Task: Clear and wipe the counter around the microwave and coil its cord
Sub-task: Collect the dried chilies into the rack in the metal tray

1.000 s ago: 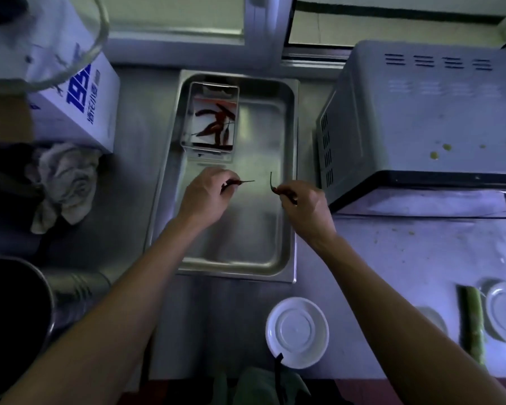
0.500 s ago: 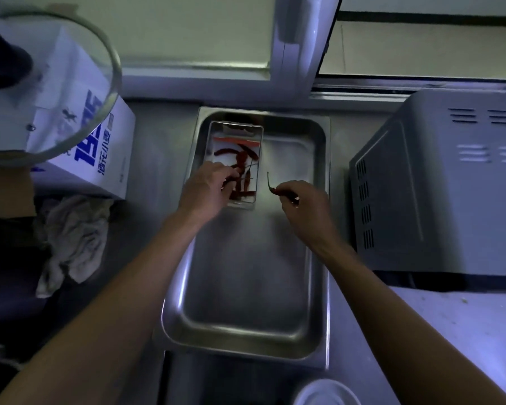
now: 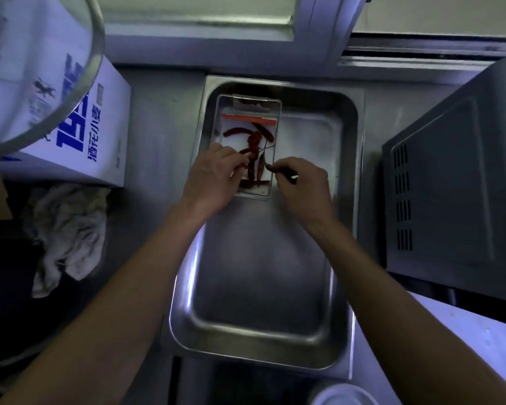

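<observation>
A steel tray (image 3: 348, 200) lies on the counter left of the grey microwave (image 3: 456, 182). In its far left corner stands a small clear box (image 3: 276, 112) with several dried red chillies (image 3: 240, 131). My left hand (image 3: 211, 173) reaches over the box's near edge, fingers pinched among the chillies; whether it holds one is hidden. My right hand (image 3: 304, 185) hovers at the box's near right corner, pinching a dried chilli by its stem. The microwave's cord is not in sight.
A white carton with blue print (image 3: 79, 133) stands at the left, a glass lid (image 3: 70, 92) hanging over it. A crumpled rag (image 3: 67, 229) lies in front of the carton. A white dish rim (image 3: 342, 396) shows at the bottom edge. A pale counter surface (image 3: 465, 340) stretches right.
Both hands moved forward to the clear box, each carrying a dried chilli. The view moved closer and leftward, so the saucers and the microwave top left the frame.
</observation>
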Tool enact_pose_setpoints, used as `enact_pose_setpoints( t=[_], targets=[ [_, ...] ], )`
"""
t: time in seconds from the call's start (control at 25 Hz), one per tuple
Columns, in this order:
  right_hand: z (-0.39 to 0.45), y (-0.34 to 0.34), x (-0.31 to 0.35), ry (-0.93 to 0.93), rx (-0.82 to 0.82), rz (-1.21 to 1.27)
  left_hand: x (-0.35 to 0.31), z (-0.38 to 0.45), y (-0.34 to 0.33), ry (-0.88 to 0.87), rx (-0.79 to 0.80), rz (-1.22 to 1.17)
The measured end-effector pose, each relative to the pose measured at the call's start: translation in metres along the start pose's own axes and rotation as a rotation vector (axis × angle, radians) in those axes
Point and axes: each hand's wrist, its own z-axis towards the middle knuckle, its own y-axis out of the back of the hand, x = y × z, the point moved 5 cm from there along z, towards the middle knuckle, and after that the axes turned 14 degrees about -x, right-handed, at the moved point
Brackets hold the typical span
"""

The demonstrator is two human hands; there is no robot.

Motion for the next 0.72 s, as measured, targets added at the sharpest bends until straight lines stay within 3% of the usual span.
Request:
enact_pose_setpoints(
  t=[0.28, 0.72],
  targets=[
    [0.020, -0.016, 0.031, 0.122, -0.022, -0.021, 0.014, -0.017, 0.025, 0.030, -0.073, -0.034],
    [0.050, -0.085, 0.045, 0.210, 0.253, -0.280, 0.041, -0.019, 0.032, 0.063, -0.127, -0.039]
  ],
)
